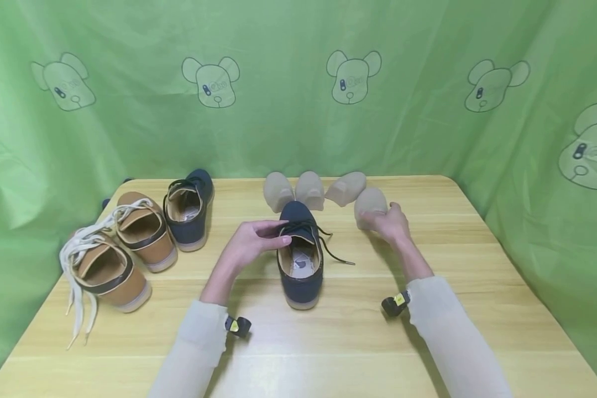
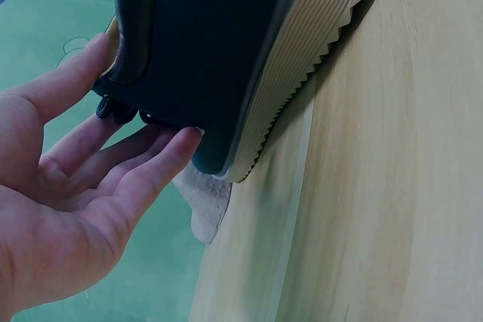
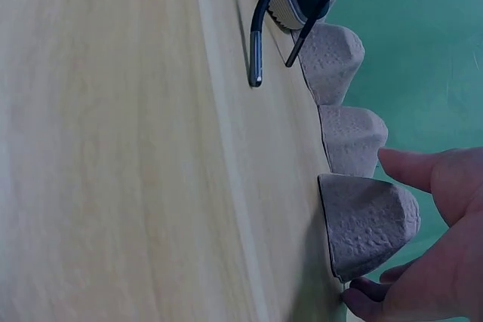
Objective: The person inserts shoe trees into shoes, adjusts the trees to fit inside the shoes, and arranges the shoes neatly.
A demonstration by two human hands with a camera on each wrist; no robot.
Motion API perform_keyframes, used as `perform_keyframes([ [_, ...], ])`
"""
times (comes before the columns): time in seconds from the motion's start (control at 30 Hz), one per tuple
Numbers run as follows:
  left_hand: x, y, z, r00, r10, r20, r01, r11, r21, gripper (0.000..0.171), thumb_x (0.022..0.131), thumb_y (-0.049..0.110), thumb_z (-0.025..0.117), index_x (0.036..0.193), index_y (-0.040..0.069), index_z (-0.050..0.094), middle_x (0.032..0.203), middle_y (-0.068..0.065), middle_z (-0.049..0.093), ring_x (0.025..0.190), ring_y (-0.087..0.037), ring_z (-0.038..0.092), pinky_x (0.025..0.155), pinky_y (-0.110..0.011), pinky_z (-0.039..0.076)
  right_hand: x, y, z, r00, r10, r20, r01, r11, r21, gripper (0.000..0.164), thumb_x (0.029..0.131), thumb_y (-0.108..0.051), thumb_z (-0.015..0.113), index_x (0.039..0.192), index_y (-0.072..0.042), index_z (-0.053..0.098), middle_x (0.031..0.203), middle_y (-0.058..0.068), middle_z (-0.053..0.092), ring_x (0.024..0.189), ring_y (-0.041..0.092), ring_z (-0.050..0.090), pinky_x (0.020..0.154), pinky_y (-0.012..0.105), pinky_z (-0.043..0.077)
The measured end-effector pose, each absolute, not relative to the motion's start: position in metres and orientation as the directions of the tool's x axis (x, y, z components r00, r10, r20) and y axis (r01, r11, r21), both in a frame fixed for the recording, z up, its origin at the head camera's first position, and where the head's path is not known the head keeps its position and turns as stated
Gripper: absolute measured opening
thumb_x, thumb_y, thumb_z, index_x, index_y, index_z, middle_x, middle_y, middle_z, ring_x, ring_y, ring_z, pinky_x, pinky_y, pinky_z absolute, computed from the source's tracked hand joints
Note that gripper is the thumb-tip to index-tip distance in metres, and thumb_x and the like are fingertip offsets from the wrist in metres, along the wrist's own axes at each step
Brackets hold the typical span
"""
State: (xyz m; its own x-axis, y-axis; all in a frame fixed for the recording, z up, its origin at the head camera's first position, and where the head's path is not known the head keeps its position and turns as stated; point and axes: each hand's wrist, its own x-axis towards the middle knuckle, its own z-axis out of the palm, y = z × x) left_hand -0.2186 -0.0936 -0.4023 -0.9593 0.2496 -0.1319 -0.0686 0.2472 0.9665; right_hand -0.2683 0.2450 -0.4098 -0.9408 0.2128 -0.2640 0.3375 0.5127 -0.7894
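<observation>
A dark blue lace-up shoe (image 1: 300,287) stands mid-table with its toe pointing away and its black laces loose. My left hand (image 1: 249,241) touches its left side, thumb at the collar and other fingers by the laces. In the left wrist view those fingers (image 2: 151,179) lie fairly straight along the upper. My right hand (image 1: 390,224) is around the near end of a beige-grey moulded paper shoe insert (image 1: 370,200). In the right wrist view, the insert (image 3: 370,228) rests on the table between thumb and fingers, with a gap beside the thumb.
More paper inserts (image 1: 278,190) stand in a row near the table's back edge, one of them tilted. To the left are another dark blue shoe (image 1: 189,229) and two tan shoes (image 1: 161,251) with white laces (image 1: 82,251). A green curtain (image 1: 283,127) surrounds the wooden table (image 1: 328,354).
</observation>
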Motion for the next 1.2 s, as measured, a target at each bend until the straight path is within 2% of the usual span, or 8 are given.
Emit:
perform_keyframes([
  [0.27, -0.219, -0.093, -0.404, -0.959, 0.253, -0.128, -0.065, 0.242, 0.968, 0.05, 0.081, 0.03, 0.087, 0.128, 0.022, 0.072, 0.132, -0.005, 0.069, 0.126, -0.022, 0.064, 0.108, -0.042, 0.051, -0.269, 0.248, -0.415, -0.939, 0.223, -0.263, 0.344, 0.556, -0.757, 0.102, 0.093, -0.046, 0.067, 0.158, 0.007, 0.01, 0.155, 0.036, 0.029, 0.141, 0.052, 0.032, 0.115, 0.069, 0.03],
  [0.53, -0.218, -0.094, -0.404, -0.959, 0.251, -0.132, -0.07, 0.24, 0.968, 0.049, 0.081, 0.03, 0.087, 0.128, 0.022, 0.072, 0.132, -0.004, 0.07, 0.126, -0.021, 0.063, 0.107, -0.041, 0.051, -0.268, 0.248, -0.417, -0.938, 0.224, -0.265, 0.346, 0.558, -0.754, 0.101, 0.093, -0.047, 0.066, 0.157, 0.009, 0.011, 0.155, 0.037, 0.029, 0.14, 0.052, 0.032, 0.115, 0.069, 0.03],
  [0.77, -0.219, -0.094, -0.404, -0.959, 0.254, -0.125, -0.061, 0.244, 0.968, 0.049, 0.081, 0.031, 0.086, 0.127, 0.022, 0.072, 0.132, -0.004, 0.069, 0.127, -0.021, 0.063, 0.108, -0.041, 0.051, -0.268, 0.252, -0.418, -0.942, 0.215, -0.257, 0.335, 0.554, -0.762, 0.098, 0.094, -0.041, 0.066, 0.156, 0.011, 0.012, 0.156, 0.038, 0.029, 0.142, 0.054, 0.033, 0.116, 0.067, 0.032],
  [1.0, -0.219, -0.094, -0.404, -0.959, 0.255, -0.128, -0.063, 0.248, 0.967, 0.049, 0.081, 0.032, 0.087, 0.127, 0.023, 0.072, 0.132, -0.003, 0.069, 0.128, -0.02, 0.062, 0.109, -0.042, 0.05, -0.265, 0.254, -0.416, -0.938, 0.257, -0.232, 0.336, 0.51, -0.791, 0.094, 0.093, -0.038, 0.069, 0.158, 0.006, 0.018, 0.159, 0.033, 0.031, 0.144, 0.05, 0.035, 0.118, 0.06, 0.035],
  [1.2, -0.22, -0.095, -0.405, -0.956, 0.262, -0.132, -0.067, 0.245, 0.967, 0.049, 0.081, 0.032, 0.087, 0.127, 0.023, 0.072, 0.133, -0.003, 0.069, 0.128, -0.021, 0.062, 0.109, -0.041, 0.05, -0.26, 0.256, -0.414, -0.933, 0.302, -0.195, 0.332, 0.514, -0.791, 0.085, 0.09, -0.038, 0.071, 0.155, 0.002, 0.034, 0.153, 0.028, 0.043, 0.138, 0.045, 0.045, 0.113, 0.054, 0.043],
])
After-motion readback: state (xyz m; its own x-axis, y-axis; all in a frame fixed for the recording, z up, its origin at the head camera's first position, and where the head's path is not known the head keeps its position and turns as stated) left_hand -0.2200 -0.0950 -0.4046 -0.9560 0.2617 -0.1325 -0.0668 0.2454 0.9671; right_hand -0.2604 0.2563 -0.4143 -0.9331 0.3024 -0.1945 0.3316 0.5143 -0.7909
